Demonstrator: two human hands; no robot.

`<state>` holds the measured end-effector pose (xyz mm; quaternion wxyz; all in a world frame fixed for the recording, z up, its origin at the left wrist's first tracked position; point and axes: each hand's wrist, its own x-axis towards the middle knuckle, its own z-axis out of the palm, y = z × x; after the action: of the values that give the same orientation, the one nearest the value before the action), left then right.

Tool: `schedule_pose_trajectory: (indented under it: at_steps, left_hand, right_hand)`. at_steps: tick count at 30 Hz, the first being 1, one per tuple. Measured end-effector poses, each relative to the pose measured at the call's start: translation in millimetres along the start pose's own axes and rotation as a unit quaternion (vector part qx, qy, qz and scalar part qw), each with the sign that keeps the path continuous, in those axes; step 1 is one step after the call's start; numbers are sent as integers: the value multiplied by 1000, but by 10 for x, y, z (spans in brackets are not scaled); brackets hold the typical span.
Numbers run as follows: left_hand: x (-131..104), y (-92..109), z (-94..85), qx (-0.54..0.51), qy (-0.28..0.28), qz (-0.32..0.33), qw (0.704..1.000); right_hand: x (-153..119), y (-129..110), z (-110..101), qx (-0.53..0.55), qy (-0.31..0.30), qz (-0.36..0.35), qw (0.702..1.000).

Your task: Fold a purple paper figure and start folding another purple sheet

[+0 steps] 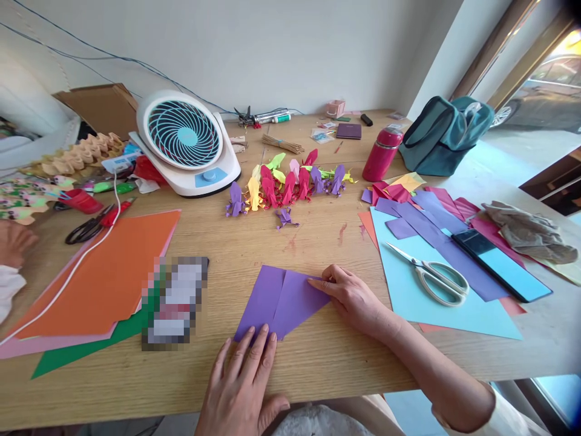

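A piece of purple paper (261,297) with a crease or edge running down its middle lies on the wooden table in front of me. My left hand (242,378) rests flat with fingers stretched, its fingertips on the paper's lower left edge. At the right corner, my right hand (356,300) pinches the paper between thumb and bent fingers. Beyond it stands a cluster of small folded paper figures (288,188) in red, purple, yellow and green. One purple paper figure (285,218) sits a little nearer to me.
On the right, scissors (438,278) lie on light blue paper (408,309), near a phone (499,263) and purple strips. Orange sheets (104,278) and a blurred-out phone (176,303) lie left. A fan (186,139), red bottle (382,154) and teal bag (440,139) stand behind. Another person's hand (16,242) shows far left.
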<state>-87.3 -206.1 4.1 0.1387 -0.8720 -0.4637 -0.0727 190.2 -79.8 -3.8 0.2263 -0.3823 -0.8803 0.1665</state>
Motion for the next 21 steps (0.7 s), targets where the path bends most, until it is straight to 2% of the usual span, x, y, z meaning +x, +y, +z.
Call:
schedule_pose_trajectory:
  at_steps: [6, 21]
  left_hand:
    - [-35, -69, -8, -8, 18, 25, 999]
    - [-174, -184, 140, 14, 22, 78, 997]
  right_hand:
    - [15, -5, 0, -1, -3, 1, 1000]
    - [12, -19, -2, 20, -13, 13, 1000]
